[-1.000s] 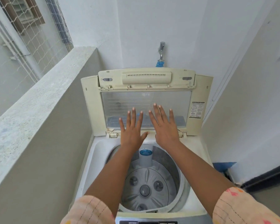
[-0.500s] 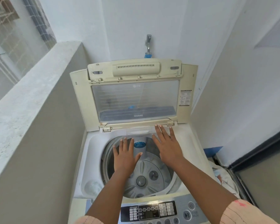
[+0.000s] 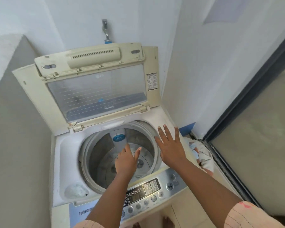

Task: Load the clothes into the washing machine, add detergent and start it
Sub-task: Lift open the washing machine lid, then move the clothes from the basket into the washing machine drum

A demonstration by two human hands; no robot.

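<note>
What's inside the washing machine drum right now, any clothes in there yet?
No clothes show in the drum: only its bare metal wall, the ribbed plate at the bottom and a blue-labelled filter. The left hand hovers over the opening and hides part of the bottom.

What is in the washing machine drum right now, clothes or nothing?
Empty: the drum shows bare metal walls and the agitator plate at its bottom; clothes lie in a heap beside the machine.

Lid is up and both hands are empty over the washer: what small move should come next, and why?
Probably the right hand should reach right and down to the pile of pale crumpled clothes beside the white top-loading washing machine. Its steel drum looks empty, the cream lid stands open, and the left hand holds nothing.
</note>
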